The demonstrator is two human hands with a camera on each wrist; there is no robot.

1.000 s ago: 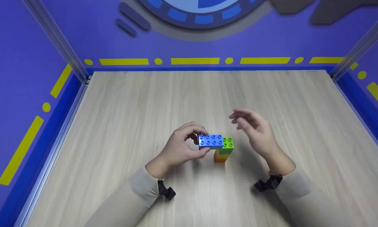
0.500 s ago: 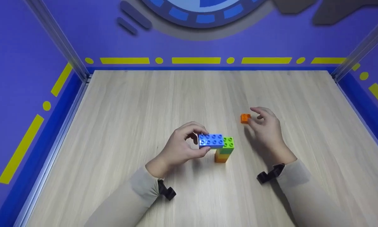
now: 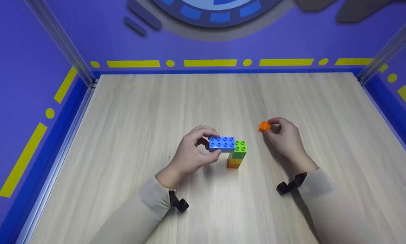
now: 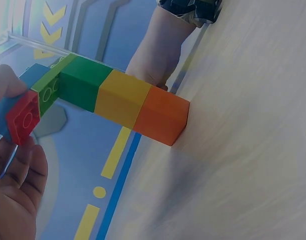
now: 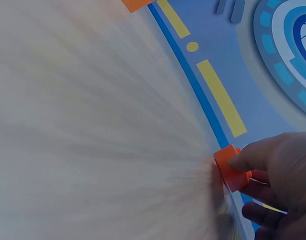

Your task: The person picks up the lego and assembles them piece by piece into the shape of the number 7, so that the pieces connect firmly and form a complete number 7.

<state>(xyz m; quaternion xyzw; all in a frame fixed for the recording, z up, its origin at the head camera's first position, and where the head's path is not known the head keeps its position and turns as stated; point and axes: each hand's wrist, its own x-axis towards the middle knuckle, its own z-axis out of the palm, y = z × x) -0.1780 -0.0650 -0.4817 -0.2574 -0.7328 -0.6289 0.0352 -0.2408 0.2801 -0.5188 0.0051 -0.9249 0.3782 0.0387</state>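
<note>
My left hand [image 3: 192,154] grips the left end of a blue toy building brick [image 3: 222,144] between thumb and fingers. That brick is the top of a joined stack. Its right end sits on a light green brick [image 3: 240,146], above a dark green brick [image 4: 85,82], a yellow brick [image 4: 122,99] and an orange bottom brick [image 4: 162,116]. Beneath the blue brick's free end a red brick [image 4: 24,117] shows in the left wrist view. My right hand [image 3: 285,137] pinches a small separate orange brick [image 3: 264,126], which sits low at the wood-grain tabletop; contact beneath it is unclear.
The wood-grain table [image 3: 175,98] is bounded by a purple-blue back wall [image 3: 206,51] with yellow markings. A metal rail [image 3: 59,157] runs along the left side wall. Black wrist cameras sit on both wrists.
My right hand has gone from hovering over the small orange brick to its right side, and now pinches it; the brick has turned slightly. My left hand has shifted the stack slightly left and away.
</note>
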